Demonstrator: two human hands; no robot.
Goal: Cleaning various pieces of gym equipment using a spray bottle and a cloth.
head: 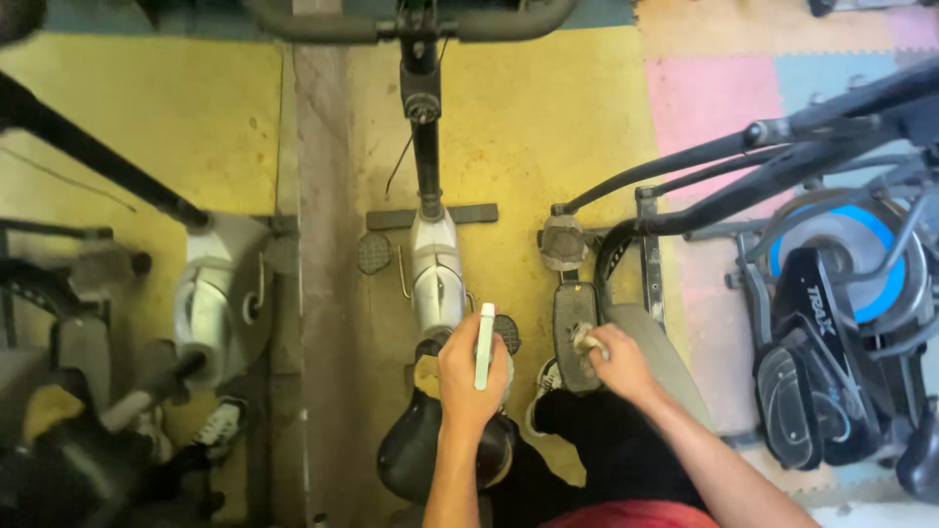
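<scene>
Cloth (pixel 585 341), small and pale, sat bunched under the fingers of the right hand (pixel 618 364), pressed down on the black foot pedal (pixel 574 332) of an elliptical trainer (pixel 646 293) at about four o'clock from the middle of the view. The fingers were curled together over the cloth, pinching it against the pedal's surface. At roughly six o'clock the left hand (pixel 471 376) was closed around a slim pale-green phone (pixel 484 344), held on edge with its long side pointing toward twelve o'clock. That hand hovered above the black saddle (pixel 416 455) of a grey exercise bike (pixel 436 269), whose frame ran up toward twelve o'clock. A white sneaker (pixel 544 383) showed between the two hands. Another grey bike (pixel 210 303) stood at nine o'clock, and a black trainer with a blue flywheel (pixel 861 259) at three o'clock. Yellow floor mats (pixel 548 127) lay beneath.
</scene>
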